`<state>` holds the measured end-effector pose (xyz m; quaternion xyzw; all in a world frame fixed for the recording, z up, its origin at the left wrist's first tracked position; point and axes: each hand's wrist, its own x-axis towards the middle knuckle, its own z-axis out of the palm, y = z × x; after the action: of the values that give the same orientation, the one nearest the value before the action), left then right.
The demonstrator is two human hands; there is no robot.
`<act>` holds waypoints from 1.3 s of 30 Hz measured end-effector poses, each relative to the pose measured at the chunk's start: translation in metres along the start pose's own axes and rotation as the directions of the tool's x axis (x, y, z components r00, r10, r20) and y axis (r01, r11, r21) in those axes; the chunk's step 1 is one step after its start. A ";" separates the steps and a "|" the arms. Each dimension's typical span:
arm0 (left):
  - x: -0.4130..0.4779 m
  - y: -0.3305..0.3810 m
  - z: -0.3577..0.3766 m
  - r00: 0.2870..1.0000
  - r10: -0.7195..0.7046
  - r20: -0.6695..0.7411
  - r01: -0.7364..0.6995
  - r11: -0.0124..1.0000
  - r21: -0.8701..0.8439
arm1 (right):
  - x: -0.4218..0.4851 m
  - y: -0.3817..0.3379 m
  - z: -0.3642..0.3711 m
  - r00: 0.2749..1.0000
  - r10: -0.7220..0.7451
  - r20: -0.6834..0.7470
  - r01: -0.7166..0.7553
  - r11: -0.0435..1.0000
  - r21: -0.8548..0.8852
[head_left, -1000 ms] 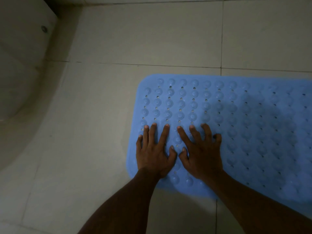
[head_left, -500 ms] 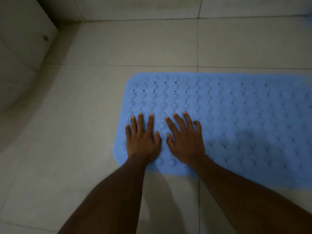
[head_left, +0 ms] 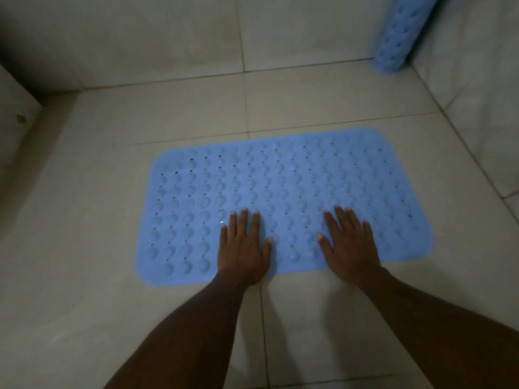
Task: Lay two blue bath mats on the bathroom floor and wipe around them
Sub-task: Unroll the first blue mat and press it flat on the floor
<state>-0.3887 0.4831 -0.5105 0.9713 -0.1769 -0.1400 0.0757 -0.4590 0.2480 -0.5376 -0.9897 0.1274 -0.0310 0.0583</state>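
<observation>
Both hands have slid apart since a moment ago, when they lay side by side near the mat's left end; now the left hand (head_left: 243,248) and right hand (head_left: 349,245) press flat on the near half of the flat blue bath mat (head_left: 280,186) with a clear gap between them, fingers (head_left: 243,220) spread and straight, gripping nothing; more of the room shows than before, so the whole mat is in view. Its long axis runs from 9 o'clock to 3 o'clock, tilted slightly so the right end sits farther away; bumps and small holes cover it. The near edge lies under the wrists; the far edge runs just short of a grout line. Bare tiled floor (head_left: 84,276) surrounds the mat, widest toward 9 and 6 o'clock, narrower toward 3 o'clock where the wall (head_left: 477,108) rises. A second blue mat (head_left: 398,32), rolled, stands leaning in the corner at 1 o'clock, well apart from the first.
</observation>
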 end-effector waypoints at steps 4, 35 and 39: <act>0.013 0.046 0.007 0.992 0.127 0.026 -0.126 0.992 -0.016 | 0.018 0.040 -0.009 0.997 0.057 -0.056 -0.058 0.998 -0.017; 0.072 0.139 0.047 0.957 0.224 -0.185 -0.238 0.970 -0.055 | 0.045 0.097 0.007 0.984 0.085 -0.158 -0.075 0.995 0.071; 0.073 0.138 0.047 0.957 0.236 -0.167 -0.246 0.969 -0.039 | 0.046 0.097 0.006 0.984 0.100 -0.150 -0.091 0.994 0.067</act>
<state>-0.3819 0.3247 -0.5458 0.9479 -0.2831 -0.0560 0.1350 -0.4384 0.1437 -0.5538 -0.9749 0.1777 -0.1078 0.0795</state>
